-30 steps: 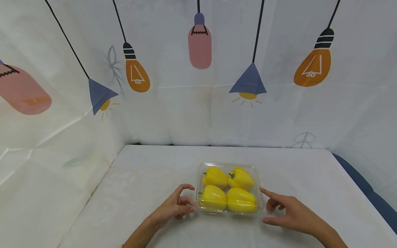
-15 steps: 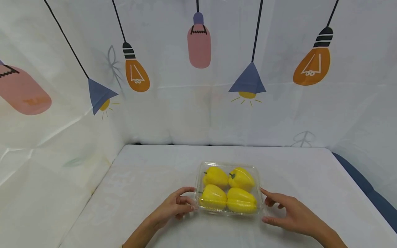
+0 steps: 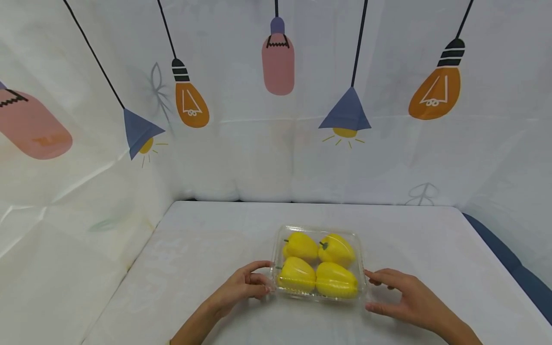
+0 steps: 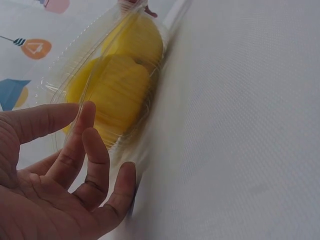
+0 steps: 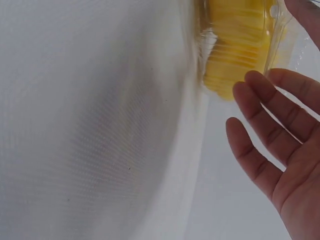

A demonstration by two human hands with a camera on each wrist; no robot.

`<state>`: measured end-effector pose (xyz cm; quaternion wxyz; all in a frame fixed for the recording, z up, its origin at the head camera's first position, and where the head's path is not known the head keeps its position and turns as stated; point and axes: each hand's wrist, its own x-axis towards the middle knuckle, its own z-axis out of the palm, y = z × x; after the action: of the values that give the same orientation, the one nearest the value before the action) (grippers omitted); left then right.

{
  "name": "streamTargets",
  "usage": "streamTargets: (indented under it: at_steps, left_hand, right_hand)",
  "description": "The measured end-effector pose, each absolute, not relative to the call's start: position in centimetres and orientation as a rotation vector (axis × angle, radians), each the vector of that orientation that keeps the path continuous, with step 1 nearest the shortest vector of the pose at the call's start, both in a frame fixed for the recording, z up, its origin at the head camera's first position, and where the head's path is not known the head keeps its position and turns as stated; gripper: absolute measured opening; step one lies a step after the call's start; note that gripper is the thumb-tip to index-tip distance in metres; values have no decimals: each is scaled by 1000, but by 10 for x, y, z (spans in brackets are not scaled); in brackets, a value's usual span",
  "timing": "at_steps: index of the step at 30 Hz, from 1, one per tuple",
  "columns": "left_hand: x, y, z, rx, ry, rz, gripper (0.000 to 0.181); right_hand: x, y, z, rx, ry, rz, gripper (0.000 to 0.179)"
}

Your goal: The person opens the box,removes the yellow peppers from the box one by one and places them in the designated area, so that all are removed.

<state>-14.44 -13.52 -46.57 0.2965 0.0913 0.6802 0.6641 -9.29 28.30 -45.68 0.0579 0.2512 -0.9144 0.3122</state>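
A clear plastic clamshell container lies on the white table, with several yellow bell peppers inside it. At its left side is my left hand; thumb and fingertips pinch the rim there in the left wrist view. Over on the right side, my right hand has its fingers loosely extended, the index fingertip right at the container's edge. Its thumb points toward the near right corner, apart from the other fingers. Through the right wrist view, those fingertips overlap the container's end wall.
The white table reaches back to a white fabric wall printed with hanging lamps and bulbs. Another fabric side hangs along the left edge. A dark blue shape shows beyond the table's right edge.
My right hand's index finger has shifted slightly nearer to me along the container's right edge. The container has barely turned, and the left hand stays at its left side.
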Motion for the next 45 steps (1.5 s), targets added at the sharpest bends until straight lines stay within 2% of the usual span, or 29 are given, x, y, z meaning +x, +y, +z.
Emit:
streamTargets:
  at_steps: [15,22,32,36,41,45]
  left_hand:
    - [-145,-136,-467,261,1810,1764,62]
    - [-145,-137,-468,265,1808,1769,62]
    - [-146,-137,-469,273,1775,1784,63]
    - [-146,-137,-469,285,1780,1773,64]
    - [-145,-136,-467,306,1804,1753,66]
    - [-144,-137,-466,312,1809,1753,66]
  right_hand:
    - [-91,282,-463,791,-2679,861,47]
    - [-90,283,-464,811,-2651,850,50]
    - [-88,281,-462,766,-2653,812,35]
    - [-88,281,-465,857,-2557,858,26]
    - [-89,281,-471,1037,-2409,973,35]
    - [-90,281,-471,1055,-2368,867,43]
